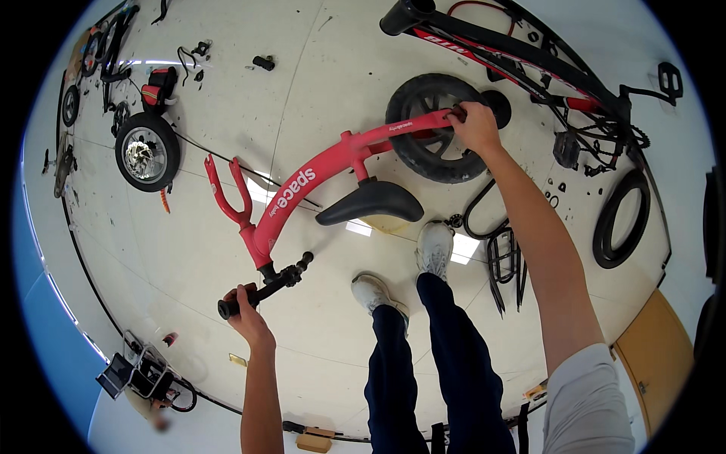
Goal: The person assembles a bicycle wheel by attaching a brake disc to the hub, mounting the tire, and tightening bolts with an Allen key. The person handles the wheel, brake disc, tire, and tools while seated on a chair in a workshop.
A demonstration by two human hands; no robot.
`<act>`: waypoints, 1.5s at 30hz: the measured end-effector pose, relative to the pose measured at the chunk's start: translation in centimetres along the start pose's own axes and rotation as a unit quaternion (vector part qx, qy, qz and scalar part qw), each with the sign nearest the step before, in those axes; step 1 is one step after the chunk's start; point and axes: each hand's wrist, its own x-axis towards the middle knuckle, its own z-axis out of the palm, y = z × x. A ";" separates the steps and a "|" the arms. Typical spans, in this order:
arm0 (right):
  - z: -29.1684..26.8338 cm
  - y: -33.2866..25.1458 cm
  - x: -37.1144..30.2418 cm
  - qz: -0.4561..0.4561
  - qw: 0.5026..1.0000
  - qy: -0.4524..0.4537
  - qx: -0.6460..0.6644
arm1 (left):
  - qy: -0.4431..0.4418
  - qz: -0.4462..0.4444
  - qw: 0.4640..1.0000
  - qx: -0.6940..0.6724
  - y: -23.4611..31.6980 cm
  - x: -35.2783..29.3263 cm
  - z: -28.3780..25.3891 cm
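A red children's bike frame [291,193] hangs tilted before me, carrying a black saddle [370,203] and a black handlebar [283,278]. My left hand [248,318] is closed round the handlebar's grip. At the frame's rear end my right hand [476,127] grips the tip of the red tube. Behind that tip is a black spoked wheel [408,157]; whether it is joined to the frame, I cannot tell. No wheel sits in the red fork [219,189] at the left.
A larger black and red bike frame [522,64] with crank and pedals lies at the upper right. Nearby are a loose tyre [609,219] and a black rack [503,261]. Another wheel [147,151] and a red-black bag [157,91] are at the left. Small parts litter the floor.
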 end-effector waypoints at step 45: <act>-8.4 -0.9 -35.3 0.189 0.953 -0.170 0.166 | -0.189 0.077 0.973 0.109 4.9 -8.8 -5.6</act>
